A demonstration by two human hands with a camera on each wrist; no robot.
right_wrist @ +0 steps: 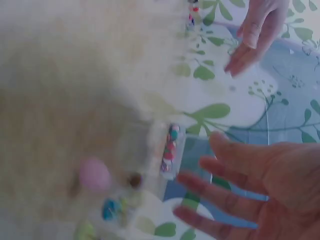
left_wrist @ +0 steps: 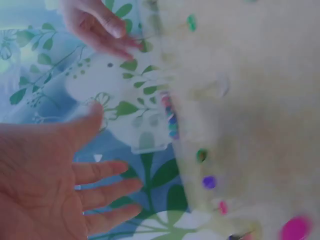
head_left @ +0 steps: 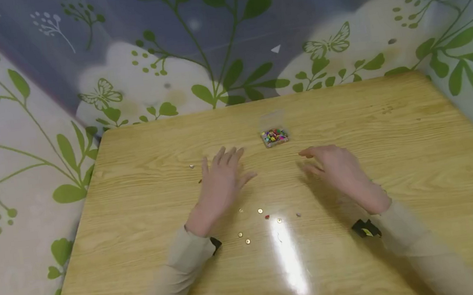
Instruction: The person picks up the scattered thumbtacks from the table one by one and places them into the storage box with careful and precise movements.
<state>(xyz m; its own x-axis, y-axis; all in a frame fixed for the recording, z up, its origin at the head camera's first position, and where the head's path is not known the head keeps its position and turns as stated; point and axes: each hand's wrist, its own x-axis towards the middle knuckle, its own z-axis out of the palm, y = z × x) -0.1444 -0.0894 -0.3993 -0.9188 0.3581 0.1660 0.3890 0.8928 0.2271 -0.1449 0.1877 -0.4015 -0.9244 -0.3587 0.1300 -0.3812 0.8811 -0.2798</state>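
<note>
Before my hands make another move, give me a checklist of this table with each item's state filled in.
1. Left hand free: ok, fingers spread, nothing seen in it.
2. Right hand free: ok, fingers loose, palm bare in its wrist view.
3. Clear box open: ok, its transparent lid is back and colorful pieces show inside.
4. All pieces boxed: not ok, gold pieces and a red piece lie loose on the table.
5. Exact count inside the box: cannot tell, too small and crowded.
</note>
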